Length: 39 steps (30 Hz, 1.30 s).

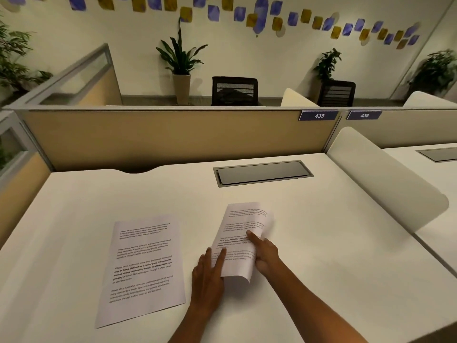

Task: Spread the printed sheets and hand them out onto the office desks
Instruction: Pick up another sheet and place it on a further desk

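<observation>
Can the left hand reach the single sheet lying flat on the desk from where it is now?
Probably yes. The left hand rests at the edge of the curled stack, and the flat sheet lies just to its left on the same desk. Only bare desk surface shows between them.

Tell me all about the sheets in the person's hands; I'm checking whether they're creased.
The held sheets are white paper with black text paragraphs, lying on the white desk and bowed, their right edge curled up. No sharp crease shows. The left hand presses the lower left edge; the right hand lifts the right side.
</observation>
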Available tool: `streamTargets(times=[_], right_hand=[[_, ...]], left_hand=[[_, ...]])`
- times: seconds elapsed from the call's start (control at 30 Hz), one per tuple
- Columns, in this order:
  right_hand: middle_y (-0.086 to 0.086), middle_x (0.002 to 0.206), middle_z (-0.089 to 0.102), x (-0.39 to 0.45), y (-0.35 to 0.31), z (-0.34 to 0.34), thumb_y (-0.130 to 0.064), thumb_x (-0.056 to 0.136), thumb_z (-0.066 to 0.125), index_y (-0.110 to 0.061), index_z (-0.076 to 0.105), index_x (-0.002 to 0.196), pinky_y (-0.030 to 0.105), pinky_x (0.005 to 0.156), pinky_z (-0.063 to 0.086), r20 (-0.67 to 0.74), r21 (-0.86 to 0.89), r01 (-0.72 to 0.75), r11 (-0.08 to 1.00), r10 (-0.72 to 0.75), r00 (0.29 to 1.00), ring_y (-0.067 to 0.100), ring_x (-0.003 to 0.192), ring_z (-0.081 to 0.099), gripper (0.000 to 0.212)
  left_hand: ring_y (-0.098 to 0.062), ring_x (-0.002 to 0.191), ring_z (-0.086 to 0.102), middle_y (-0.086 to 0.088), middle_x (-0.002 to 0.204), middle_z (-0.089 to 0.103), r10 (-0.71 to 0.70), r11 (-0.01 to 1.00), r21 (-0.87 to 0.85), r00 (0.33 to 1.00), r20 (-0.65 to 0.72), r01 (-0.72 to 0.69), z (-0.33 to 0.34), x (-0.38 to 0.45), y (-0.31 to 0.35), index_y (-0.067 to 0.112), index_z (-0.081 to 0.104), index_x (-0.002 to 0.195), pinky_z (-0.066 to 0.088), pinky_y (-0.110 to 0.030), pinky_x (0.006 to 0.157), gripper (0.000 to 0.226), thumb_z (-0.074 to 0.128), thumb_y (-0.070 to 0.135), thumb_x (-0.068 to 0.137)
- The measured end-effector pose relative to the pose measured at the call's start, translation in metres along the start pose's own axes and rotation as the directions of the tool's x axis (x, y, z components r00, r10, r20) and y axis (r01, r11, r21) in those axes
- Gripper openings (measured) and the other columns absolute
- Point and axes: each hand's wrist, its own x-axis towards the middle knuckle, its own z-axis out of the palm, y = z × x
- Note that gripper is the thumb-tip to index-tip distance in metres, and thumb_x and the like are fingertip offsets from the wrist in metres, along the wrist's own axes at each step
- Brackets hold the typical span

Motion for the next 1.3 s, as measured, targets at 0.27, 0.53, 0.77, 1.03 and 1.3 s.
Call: streamTargets(times=[0.27, 0.53, 0.77, 1.03, 1.3], right_hand=[[0.018, 0.101, 0.073, -0.005, -0.027, -0.039, -0.008, 0.074, 0.082, -0.001, 0.069, 0.103, 0.054, 0.084, 0.057, -0.124, -0.062, 0.103, 0.993, -0.110, 0.986, 0.036, 0.090, 0.071, 0.033], [0.004, 0.099, 0.075, -0.015, -0.067, -0.098, -0.018, 0.083, 0.074, -0.019, 0.071, 0.099, 0.049, 0.080, 0.059, -0.133, -0.437, 0.289, 0.852, -0.379, 0.916, 0.027, 0.092, 0.071, 0.016], [0.005, 0.107, 0.075, -0.030, -0.121, -0.195, -0.014, 0.088, 0.069, -0.013, 0.066, 0.114, 0.044, 0.080, 0.060, -0.097, -0.351, 0.244, 0.904, -0.294, 0.951, 0.026, 0.096, 0.072, 0.026], [0.006, 0.111, 0.074, -0.066, -0.188, -0.368, -0.022, 0.082, 0.076, -0.011, 0.068, 0.113, 0.050, 0.092, 0.055, -0.012, -0.375, 0.211, 0.903, -0.233, 0.973, 0.026, 0.102, 0.071, 0.034], [0.003, 0.107, 0.074, -0.112, -0.244, -0.531, -0.011, 0.085, 0.071, -0.012, 0.070, 0.105, 0.036, 0.080, 0.060, -0.231, -0.475, 0.249, 0.844, -0.393, 0.890, 0.017, 0.093, 0.073, 0.020]], left_hand=[[-0.043, 0.110, 0.061, -0.024, 0.138, 0.051, 0.054, 0.996, -0.066, 0.992, -0.114, -0.062, -0.008, 0.017, 0.015, 0.029, 0.047, 0.139, 0.056, -0.051, 0.079, 0.084, 0.070, -0.008, 0.068], [-0.026, 0.096, 0.062, -0.012, 0.120, 0.065, -0.263, 0.720, -0.663, 0.965, 0.014, 0.206, -0.014, 0.045, 0.064, 0.022, 0.036, 0.147, 0.052, -0.031, 0.076, 0.063, 0.058, 0.008, 0.090], [-0.028, 0.080, 0.064, -0.019, 0.111, 0.062, -0.368, 0.058, -0.905, 0.852, 0.372, 0.420, 0.005, 0.066, 0.140, 0.002, 0.056, 0.129, 0.060, -0.028, 0.054, 0.041, 0.055, -0.009, 0.089], [-0.035, 0.083, 0.070, -0.014, 0.088, 0.077, -0.050, 0.327, -0.781, 0.835, 0.548, 0.533, 0.067, 0.051, 0.287, 0.005, 0.074, 0.090, 0.056, -0.045, 0.078, 0.039, 0.062, 0.042, 0.091], [-0.018, 0.061, 0.051, 0.001, 0.056, 0.055, 0.159, 0.716, -0.661, 0.869, 0.469, 0.226, 0.162, 0.036, 0.460, 0.018, 0.054, 0.051, 0.040, -0.034, 0.057, 0.037, 0.078, 0.021, 0.079]])
